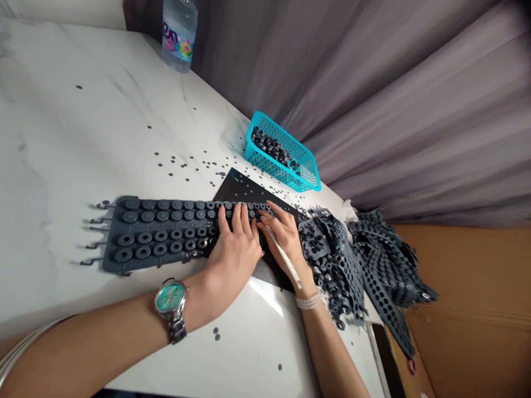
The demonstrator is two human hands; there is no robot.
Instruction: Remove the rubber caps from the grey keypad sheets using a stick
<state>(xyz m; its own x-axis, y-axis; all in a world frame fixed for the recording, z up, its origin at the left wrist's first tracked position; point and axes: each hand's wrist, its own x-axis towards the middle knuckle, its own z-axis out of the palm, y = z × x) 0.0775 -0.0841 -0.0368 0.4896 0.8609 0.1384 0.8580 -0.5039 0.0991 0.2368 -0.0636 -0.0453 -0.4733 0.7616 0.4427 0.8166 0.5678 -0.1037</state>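
Note:
A long dark grey rubber sheet [160,226] with rows of raised rings and discs lies across the white table. My left hand [234,243] rests on its right part, fingers stretched out and pressing down. Close beside it, my right hand [285,235] is closed around a slim white stick-like tool [286,260]. The tool's tip is hidden at the sheet, so its kind cannot be made out. Beneath the sheet's right end is a black mat [244,188].
A turquoise basket [282,132] holds small dark rubber rings. Loose rings [332,276] and punched rubber sheets [385,260] pile up on the right, near a cardboard box [477,309]. Small black discs are scattered about. A water bottle [179,38] stands by the grey curtain [352,72].

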